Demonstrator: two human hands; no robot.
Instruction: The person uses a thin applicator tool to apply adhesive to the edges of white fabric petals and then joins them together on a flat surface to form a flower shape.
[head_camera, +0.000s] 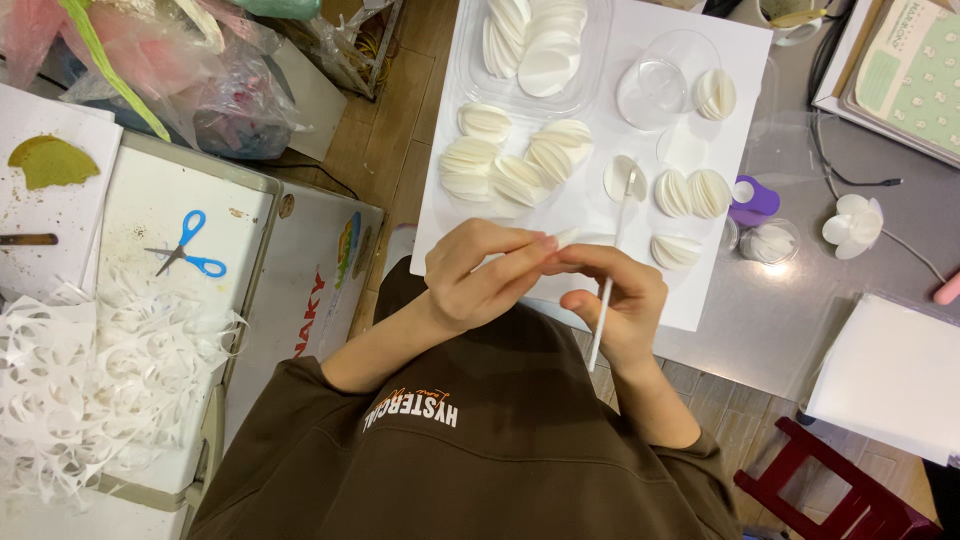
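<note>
Your left hand (480, 275) sits just in front of your chest, over the near edge of the white sheet (600, 150), with its fingers curled in and the fingertips pinched on a small white paper piece (567, 237) that pokes out toward the right. Your right hand (618, 305) is pressed up against it, fingers bent and meeting the left fingertips at that same piece. A thin white stick (606, 300) runs down through your right hand, gripped between thumb and fingers; its upper part rises past your knuckles toward a flat paper circle (624, 178) lying on the sheet, and its lower end hangs below your palm over your brown sleeve.

Ahead of your hands, the sheet carries several fans of folded white paper discs (510, 170) in a loose cluster, with more folded fans (692, 193) to the right. A clear plastic tray (590, 60) at the far edge holds a stack of flat white circles, and a clear round lid (665, 80) lies just beside it.

Off the sheet to your right, a purple punch (755, 200) stands on the grey tabletop, close to a white paper flower (853, 225). Well to your left, blue-handled scissors (188, 245) lie on a white box, and a heap of cut white paper scraps (90, 370) spreads below them
</note>
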